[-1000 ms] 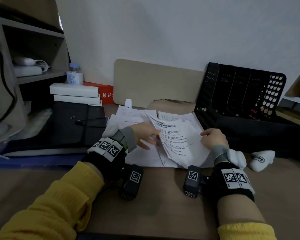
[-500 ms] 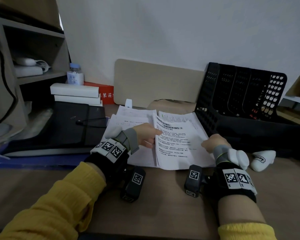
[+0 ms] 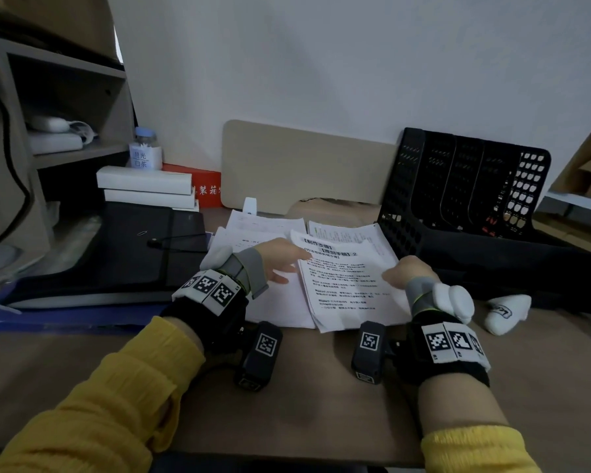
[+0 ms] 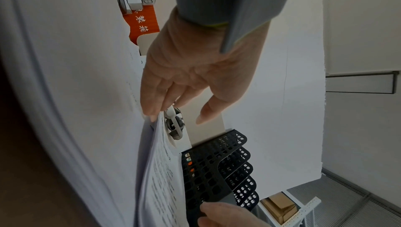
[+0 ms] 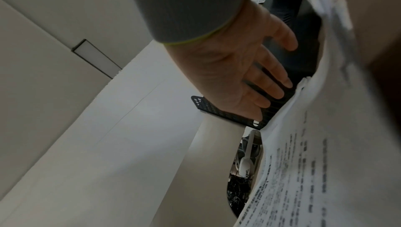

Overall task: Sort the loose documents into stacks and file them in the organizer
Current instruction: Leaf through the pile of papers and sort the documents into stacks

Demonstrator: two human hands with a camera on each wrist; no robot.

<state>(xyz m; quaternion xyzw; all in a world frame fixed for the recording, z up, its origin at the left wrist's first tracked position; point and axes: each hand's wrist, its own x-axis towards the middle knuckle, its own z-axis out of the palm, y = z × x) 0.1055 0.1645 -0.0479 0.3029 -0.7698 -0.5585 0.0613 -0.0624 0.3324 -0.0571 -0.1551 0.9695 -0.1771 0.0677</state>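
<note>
a brown wooden bench (image 3: 287, 397) runs up to a pale wall, with a beige board (image 3: 304, 165) leaning against that wall behind the work. the loose documents (image 3: 345, 278) lie spread on the bench between the two hands, the top printed sheet slightly askew over the white pages under it, its near edge close to the bench's bare front strip. the left hand (image 3: 280, 259) reaches in from the left, its fingers (image 4: 152, 100) straight and slightly apart, their tips touching the left edge of the top sheets; the wrist view shows the thumb held off the paper, so nothing is pinched. the right hand (image 3: 406, 271) sits at the sheet's right edge; its fingers (image 5: 273, 83) are stretched out and spread, lying just above the paper's right border, and whether they touch it cannot be told. beyond the right fingers, just past the paper's far right corner, stands the black mesh organizer (image 3: 464, 189), its upright slots open toward the hands. left of the left fingers a black folder (image 3: 116, 240) lies flat, its right edge meeting the paper pile, with two white boxes (image 3: 147, 187) stacked behind it. a white sock-like bundle (image 3: 505, 312) rests right of the right wrist. the bare bench in front of the papers leaves free room for both forearms.
</note>
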